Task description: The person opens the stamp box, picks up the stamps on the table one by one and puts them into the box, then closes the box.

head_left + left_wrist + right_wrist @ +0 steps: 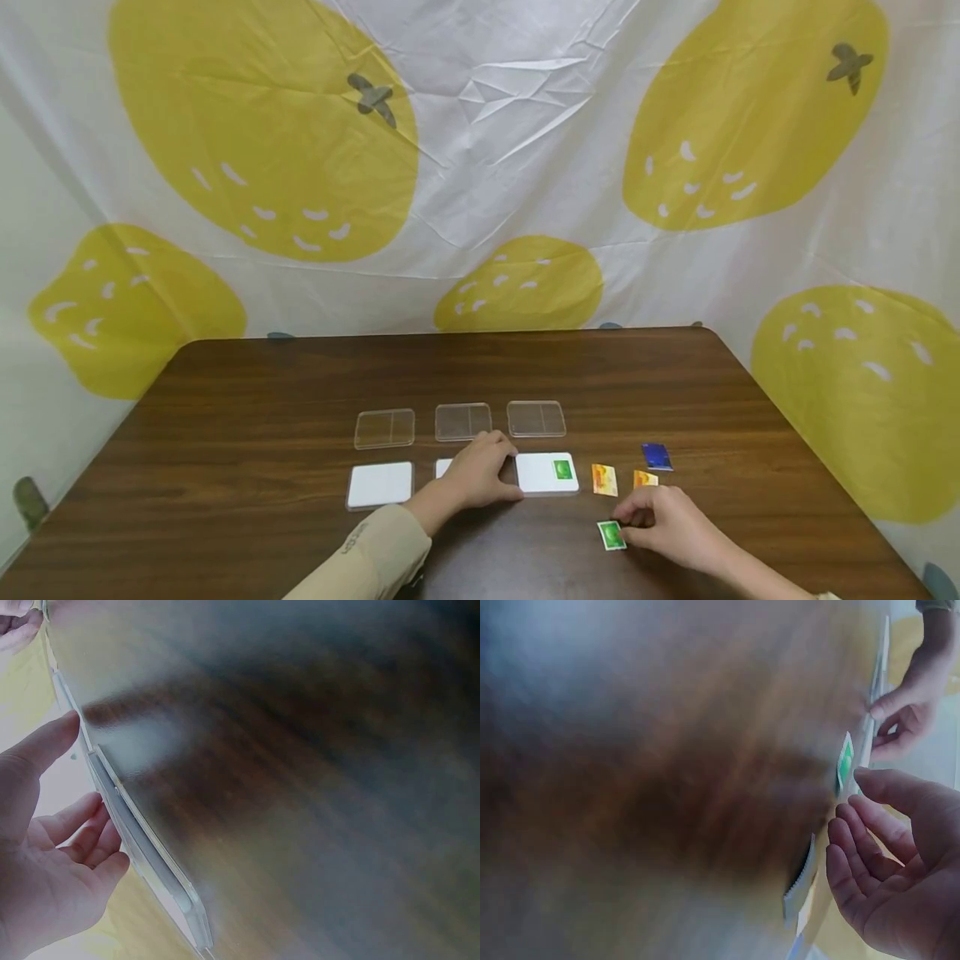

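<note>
My left hand [482, 473] grips the left end of a flat clear case with a white card [536, 473], thumb at the near corner and fingertips at the far one. A green stamp [562, 470] lies on that card's right part. At the front, my right hand [671, 525] pinches another small green stamp [611, 536] by its right edge, between thumb and index finger. In the right wrist view this stamp [845, 761] tilts up beside the thumb tip. Under my left wrist, a middle white card [442, 467] is mostly hidden.
Another cased white card [380, 485] lies at left. Three clear lids, left [385, 428], middle [462, 422] and right [536, 419], form a row behind. Two orange stamps [603, 480] [645, 478] and a blue one [657, 456] lie near my right hand. A lemon-print cloth [517, 283] hangs behind the table.
</note>
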A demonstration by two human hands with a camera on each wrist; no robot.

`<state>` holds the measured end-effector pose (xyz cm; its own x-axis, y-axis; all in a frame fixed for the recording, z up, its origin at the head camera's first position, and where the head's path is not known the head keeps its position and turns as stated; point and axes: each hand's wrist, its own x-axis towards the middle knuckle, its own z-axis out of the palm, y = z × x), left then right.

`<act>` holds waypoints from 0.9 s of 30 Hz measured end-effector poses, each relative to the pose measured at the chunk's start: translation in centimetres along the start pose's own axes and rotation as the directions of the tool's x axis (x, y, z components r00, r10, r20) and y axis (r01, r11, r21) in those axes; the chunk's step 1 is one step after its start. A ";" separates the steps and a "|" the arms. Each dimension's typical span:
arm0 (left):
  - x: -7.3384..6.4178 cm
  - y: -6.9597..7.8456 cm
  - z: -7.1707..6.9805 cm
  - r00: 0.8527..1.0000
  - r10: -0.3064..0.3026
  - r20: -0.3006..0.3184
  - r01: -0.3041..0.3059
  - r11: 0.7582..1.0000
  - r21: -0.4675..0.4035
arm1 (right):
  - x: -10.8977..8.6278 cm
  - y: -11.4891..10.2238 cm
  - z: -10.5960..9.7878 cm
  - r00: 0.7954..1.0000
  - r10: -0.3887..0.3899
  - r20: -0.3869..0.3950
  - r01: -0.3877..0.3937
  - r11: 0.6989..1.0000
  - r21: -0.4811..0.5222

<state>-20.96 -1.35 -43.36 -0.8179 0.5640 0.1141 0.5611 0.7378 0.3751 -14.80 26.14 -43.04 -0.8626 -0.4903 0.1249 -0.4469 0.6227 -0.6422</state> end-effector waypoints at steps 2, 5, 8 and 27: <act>0.0 0.0 -0.1 1.000 0.002 0.000 -0.002 1.000 0.004 | -0.2 0.1 0.3 0.999 -0.040 -0.025 0.040 0.999 -0.019; 0.0 -0.1 -0.1 1.000 0.001 -0.001 -0.001 1.000 0.002 | -0.3 0.3 0.5 0.993 -0.096 -0.064 0.092 0.994 -0.063; 0.0 -0.1 0.0 1.000 -0.004 -0.001 0.004 1.000 -0.001 | -0.3 0.4 0.7 0.991 -0.113 -0.073 0.106 0.989 -0.103; 0.1 -0.2 0.2 1.000 -0.005 0.001 0.005 1.000 0.008 | 0.1 -0.3 1.0 0.998 0.030 -0.054 -0.032 0.999 -0.034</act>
<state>-21.14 -1.34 -43.55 -0.8206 0.5606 0.1112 0.5579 0.7435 0.3687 -14.55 25.25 -43.61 -0.8870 -0.4382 0.1460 -0.4273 0.6583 -0.6197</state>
